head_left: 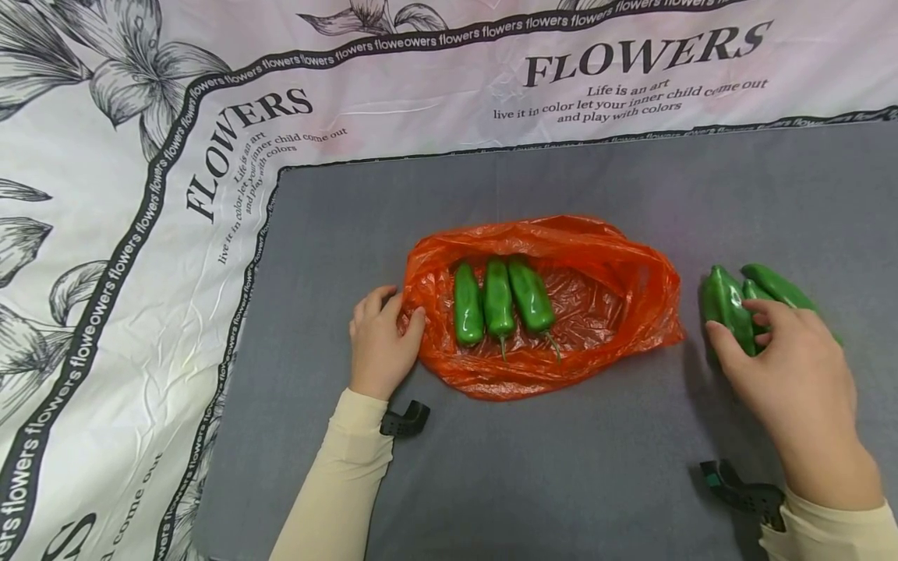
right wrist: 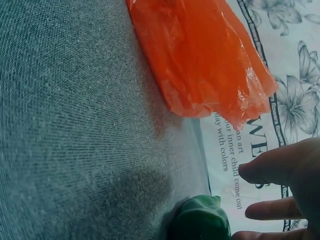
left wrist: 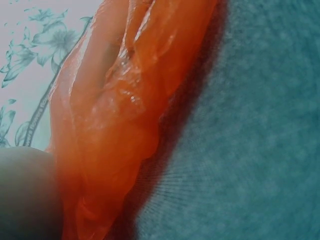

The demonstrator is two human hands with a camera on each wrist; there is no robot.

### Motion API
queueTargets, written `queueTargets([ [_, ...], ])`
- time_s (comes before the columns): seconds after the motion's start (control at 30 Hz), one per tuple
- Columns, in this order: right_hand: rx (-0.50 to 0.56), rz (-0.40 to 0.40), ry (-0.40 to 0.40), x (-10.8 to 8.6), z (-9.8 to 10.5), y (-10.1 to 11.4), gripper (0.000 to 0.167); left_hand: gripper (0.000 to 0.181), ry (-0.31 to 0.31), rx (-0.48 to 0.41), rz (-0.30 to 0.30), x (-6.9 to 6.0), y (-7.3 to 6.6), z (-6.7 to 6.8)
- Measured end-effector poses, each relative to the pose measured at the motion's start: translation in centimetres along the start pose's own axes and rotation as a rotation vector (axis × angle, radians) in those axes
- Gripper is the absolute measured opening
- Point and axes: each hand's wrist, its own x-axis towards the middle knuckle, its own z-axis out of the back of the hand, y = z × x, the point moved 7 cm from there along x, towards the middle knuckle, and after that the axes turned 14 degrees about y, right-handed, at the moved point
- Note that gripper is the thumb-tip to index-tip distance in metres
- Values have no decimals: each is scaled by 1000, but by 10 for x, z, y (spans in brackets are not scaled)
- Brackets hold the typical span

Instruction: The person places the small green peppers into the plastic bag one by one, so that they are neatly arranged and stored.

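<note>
A red-orange plastic bag lies with its mouth spread wide. Three green peppers rest side by side inside it, stems toward the near rim. At the bag's left edge, my left hand pinches the plastic between thumb and fingers; the left wrist view shows the bag close up. Over more green peppers, right of the bag, hovers my right hand, thumb and fingers apart. It partly hides these peppers. The right wrist view shows one pepper beside the spread fingers.
A grey cloth covers the work surface under the bag and peppers. Along the back and left runs a white flower-printed border with black lettering. Dark camera mounts sit at both wrists.
</note>
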Motion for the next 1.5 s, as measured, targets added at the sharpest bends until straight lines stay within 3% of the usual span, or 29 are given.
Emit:
queueTargets([
  [0.47, -44, 12, 31, 2, -12, 5, 57, 39, -8, 9, 9, -1, -2, 1],
  [0.73, 16, 42, -2, 1, -18, 8, 56, 39, -5, 5, 16, 0, 0, -1],
  [0.93, 69, 96, 6, 3, -21, 10, 61, 39, -8, 7, 13, 0, 0, 0],
  [1.2, 86, 48, 48, 6, -22, 6, 76, 38, -12, 8, 10, 0, 0, 0],
  [1.5, 75, 73, 3, 4, -19, 6, 52, 38, -16, 8, 5, 0, 1, 0],
])
